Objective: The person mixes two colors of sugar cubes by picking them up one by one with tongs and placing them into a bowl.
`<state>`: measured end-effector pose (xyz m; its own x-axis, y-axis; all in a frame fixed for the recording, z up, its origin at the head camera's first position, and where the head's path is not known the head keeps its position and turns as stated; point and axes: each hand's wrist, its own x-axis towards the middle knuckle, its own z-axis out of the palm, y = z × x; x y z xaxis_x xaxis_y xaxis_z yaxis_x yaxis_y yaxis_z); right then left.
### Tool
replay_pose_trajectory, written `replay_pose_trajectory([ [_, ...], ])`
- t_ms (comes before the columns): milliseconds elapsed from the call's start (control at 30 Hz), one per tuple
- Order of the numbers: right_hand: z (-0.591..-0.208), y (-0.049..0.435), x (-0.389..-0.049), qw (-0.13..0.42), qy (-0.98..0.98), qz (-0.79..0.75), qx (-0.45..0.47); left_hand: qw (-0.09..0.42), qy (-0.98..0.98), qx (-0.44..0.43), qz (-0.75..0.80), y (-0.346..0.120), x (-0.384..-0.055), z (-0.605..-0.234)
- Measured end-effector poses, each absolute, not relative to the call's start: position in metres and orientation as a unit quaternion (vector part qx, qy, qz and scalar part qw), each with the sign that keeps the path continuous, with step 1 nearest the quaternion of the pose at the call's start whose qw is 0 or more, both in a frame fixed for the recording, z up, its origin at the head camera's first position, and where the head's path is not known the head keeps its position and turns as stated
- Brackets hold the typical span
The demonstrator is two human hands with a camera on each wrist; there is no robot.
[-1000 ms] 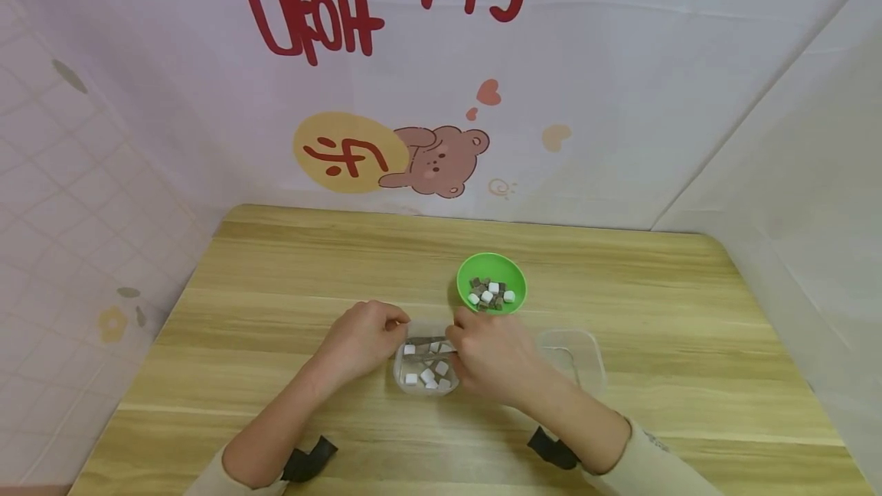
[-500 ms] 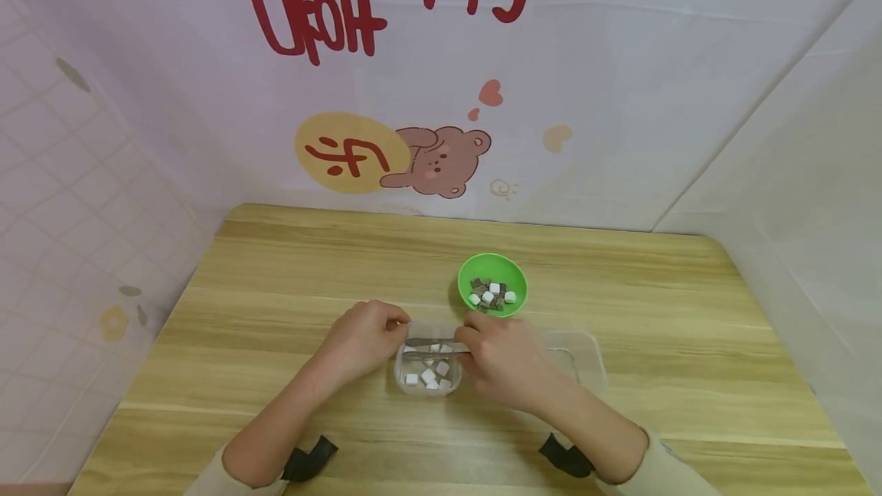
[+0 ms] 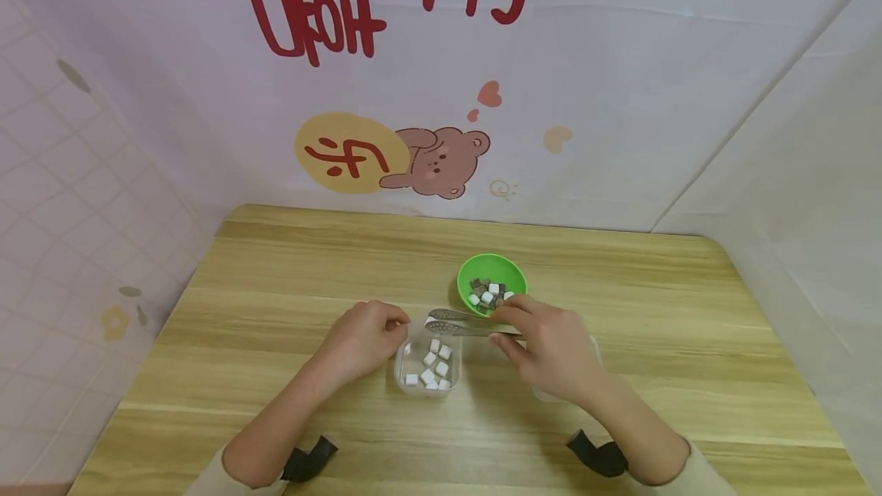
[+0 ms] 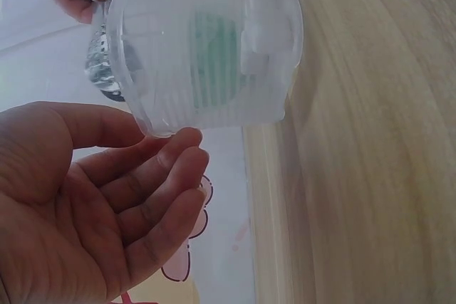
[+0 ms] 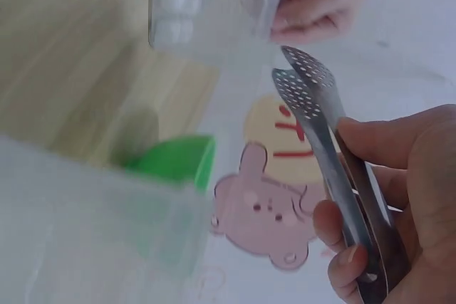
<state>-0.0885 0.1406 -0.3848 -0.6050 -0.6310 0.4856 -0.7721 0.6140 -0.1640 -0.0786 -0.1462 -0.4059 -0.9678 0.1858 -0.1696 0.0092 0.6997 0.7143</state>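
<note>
My left hand (image 3: 365,339) pinches the rim of a clear plastic box (image 4: 164,97), thumb on one side and fingers on the other. Several white cubes (image 3: 442,368) lie in the box. Metal tongs (image 5: 349,197) with perforated tips are gripped in my right hand (image 3: 551,339). In the head view the tongs lie level over the box's far edge, and a bit of white shows between their tips. Just beyond them, a green bowl (image 3: 482,268) contains white cubes and brown cubes.
A second clear plastic container (image 5: 78,233) stands to the right, mostly covered by my right hand and forearm in the head view. The wooden table (image 3: 310,251) ends at a printed white backdrop (image 3: 606,60) behind the bowl.
My right hand has moved right and slightly away, lifting the tongs from inside the box to above its far edge. The left hand has stayed at the rim.
</note>
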Motion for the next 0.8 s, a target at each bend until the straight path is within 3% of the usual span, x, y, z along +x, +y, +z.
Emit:
replay_pose_trajectory([
  [333,-0.381,0.172,-0.103,0.234,-0.876,0.225,0.356,0.119,0.914,0.049,0.384,-0.146,-0.078,-0.406],
  [800,-0.393,0.203,-0.113,0.206,-0.922,0.169,0.282,0.108,0.917,0.052,0.379,-0.146,-0.079,-0.408],
])
